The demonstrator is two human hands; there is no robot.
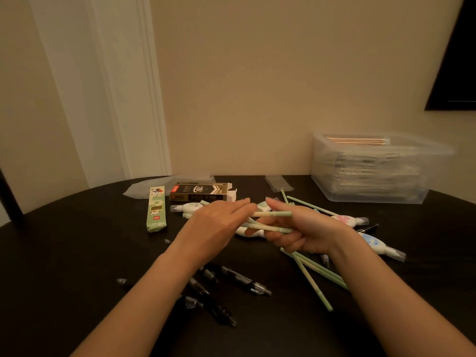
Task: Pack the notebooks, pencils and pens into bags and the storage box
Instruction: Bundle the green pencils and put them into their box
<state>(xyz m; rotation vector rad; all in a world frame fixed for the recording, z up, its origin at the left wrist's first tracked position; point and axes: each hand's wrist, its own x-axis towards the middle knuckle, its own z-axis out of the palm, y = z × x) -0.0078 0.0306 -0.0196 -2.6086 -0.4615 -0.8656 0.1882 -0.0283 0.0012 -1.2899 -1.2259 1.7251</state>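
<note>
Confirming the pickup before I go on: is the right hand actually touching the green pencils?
Touching. The head view shows the right hand with fingers curled round the green pencils, whose ends stick out past them.

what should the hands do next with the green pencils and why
Probably square up the pencils held in the right hand, tapping their ends with the left hand. They sit crossed in the grip with uneven ends, and loose pencils on the table are yet to join the bunch.
</note>
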